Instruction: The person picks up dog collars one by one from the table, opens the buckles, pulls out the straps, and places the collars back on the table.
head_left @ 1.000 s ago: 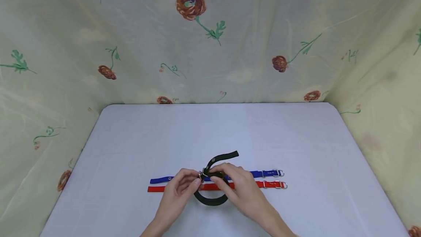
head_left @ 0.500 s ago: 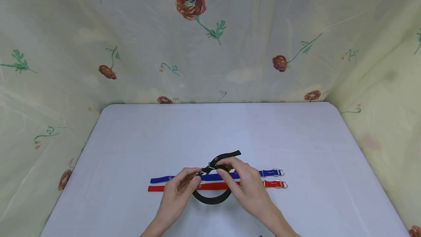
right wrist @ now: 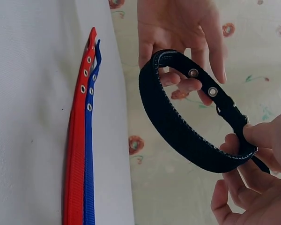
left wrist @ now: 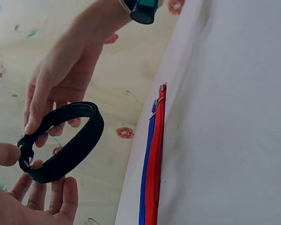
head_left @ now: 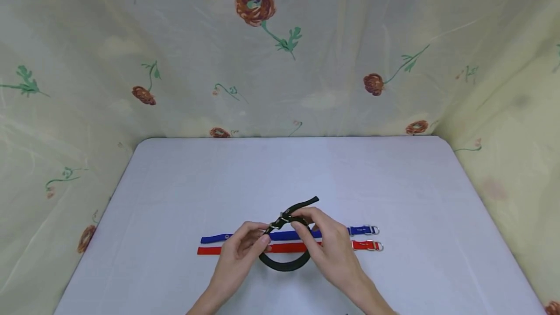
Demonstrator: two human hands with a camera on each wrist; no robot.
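I hold the black woven collar strap [head_left: 284,264], bent into a loop, up off the pale grey table [head_left: 393,183] between both hands. My left hand [head_left: 239,252] pinches the loop at its metal buckle [head_left: 274,223] with thumb and forefinger, the other fingers loosely curled below it. My right hand [head_left: 329,247] grips the strap just beside the buckle, thumb and fingertips closed on the band (the right wrist view shows two metal eyelets on the part near my fingers). The strap's free tail [head_left: 306,203] sticks out past the buckle, up and away from me.

Under the loop, flat on the table, lie a blue nylon collar strap [head_left: 358,230] and a red nylon collar strap [head_left: 363,245], side by side and touching along their length, the red one nearer to me. Each has metal rings at its right end. A cream curtain printed with red flowers [head_left: 280,62] stands around the table.
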